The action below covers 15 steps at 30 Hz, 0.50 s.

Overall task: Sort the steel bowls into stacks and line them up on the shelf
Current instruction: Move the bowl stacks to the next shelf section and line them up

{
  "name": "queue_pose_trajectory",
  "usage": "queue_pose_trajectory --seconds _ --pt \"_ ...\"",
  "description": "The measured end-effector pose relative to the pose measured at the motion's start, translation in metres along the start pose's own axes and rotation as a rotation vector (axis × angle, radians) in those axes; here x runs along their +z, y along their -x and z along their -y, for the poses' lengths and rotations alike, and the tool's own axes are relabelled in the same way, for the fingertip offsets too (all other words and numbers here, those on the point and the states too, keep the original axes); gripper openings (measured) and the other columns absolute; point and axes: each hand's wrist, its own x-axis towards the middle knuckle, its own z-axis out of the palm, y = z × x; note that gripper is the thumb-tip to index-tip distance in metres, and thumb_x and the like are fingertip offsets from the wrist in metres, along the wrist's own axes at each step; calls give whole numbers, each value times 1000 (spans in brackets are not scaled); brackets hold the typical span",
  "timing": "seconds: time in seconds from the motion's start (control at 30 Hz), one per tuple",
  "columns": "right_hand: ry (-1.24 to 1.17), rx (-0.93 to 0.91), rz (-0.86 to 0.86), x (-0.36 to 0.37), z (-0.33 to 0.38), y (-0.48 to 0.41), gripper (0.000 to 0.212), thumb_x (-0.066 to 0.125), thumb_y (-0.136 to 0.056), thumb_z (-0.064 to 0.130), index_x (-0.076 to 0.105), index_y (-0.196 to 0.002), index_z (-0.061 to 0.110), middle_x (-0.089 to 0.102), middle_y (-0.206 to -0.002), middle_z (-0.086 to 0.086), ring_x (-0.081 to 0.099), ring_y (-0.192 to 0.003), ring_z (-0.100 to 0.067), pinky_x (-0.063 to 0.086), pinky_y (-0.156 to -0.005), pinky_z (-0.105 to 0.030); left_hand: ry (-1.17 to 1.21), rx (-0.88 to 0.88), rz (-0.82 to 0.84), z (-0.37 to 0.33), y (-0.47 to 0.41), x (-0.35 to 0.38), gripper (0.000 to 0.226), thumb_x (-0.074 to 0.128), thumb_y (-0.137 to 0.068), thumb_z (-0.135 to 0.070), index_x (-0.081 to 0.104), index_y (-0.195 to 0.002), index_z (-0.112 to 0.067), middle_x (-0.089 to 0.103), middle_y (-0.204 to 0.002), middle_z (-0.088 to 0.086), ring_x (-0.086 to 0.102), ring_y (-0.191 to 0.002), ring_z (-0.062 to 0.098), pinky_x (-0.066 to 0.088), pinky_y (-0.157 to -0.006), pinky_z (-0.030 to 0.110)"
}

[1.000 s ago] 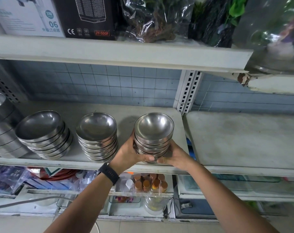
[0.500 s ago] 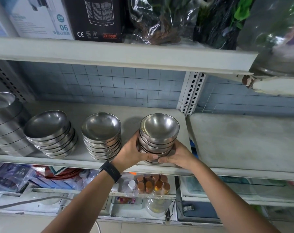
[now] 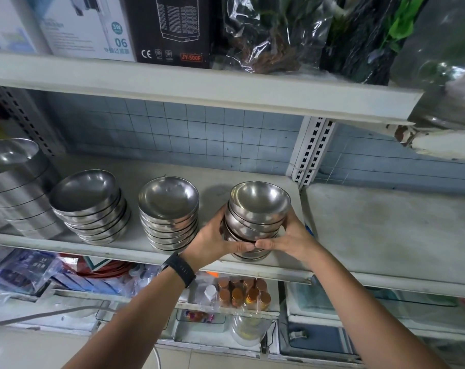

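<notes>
A stack of small steel bowls (image 3: 259,206) stands at the right end of the grey shelf (image 3: 156,251), near its front edge. My left hand (image 3: 212,239) grips the stack's left side and my right hand (image 3: 292,237) grips its right side, thumbs meeting in front. The upper bowls lean slightly askew. To the left stand a stack of medium bowls (image 3: 168,211), a stack of wider bowls (image 3: 89,206) and a taller stack of large bowls (image 3: 13,187) at the frame's left edge.
A white slotted upright (image 3: 311,150) divides this shelf from a bare grey shelf (image 3: 385,230) on the right. Boxes and bagged goods fill the shelf above (image 3: 199,89). Bottles with copper caps (image 3: 242,291) and packets sit on the shelf below.
Both hands have stayed round the small stack, sliding it slightly back and right on the shelf. The view has tilted a little.
</notes>
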Motion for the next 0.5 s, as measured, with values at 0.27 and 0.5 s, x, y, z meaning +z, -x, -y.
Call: queue_pose_trajectory --seconds 0.27,0.5 --pt "53 -10 -11 1 3 3 122 99 -52 28 26 -150 35 44 -128 28 40 -131 -6 32 -106 -23 15 -56 -37 3 3 -4 107 99 -49 -45 46 -141 -28 68 -126 -11 64 -117 5 52 -105 38" --pt "39 -27 -5 -4 9 4 117 97 -46 35 29 -141 42 48 -131 25 43 -117 21 35 -99 -9 -99 -44 -110 -1 7 -3 113 93 -46 -63 43 -143 -32 63 -131 -16 59 -121 2 50 -106 34"
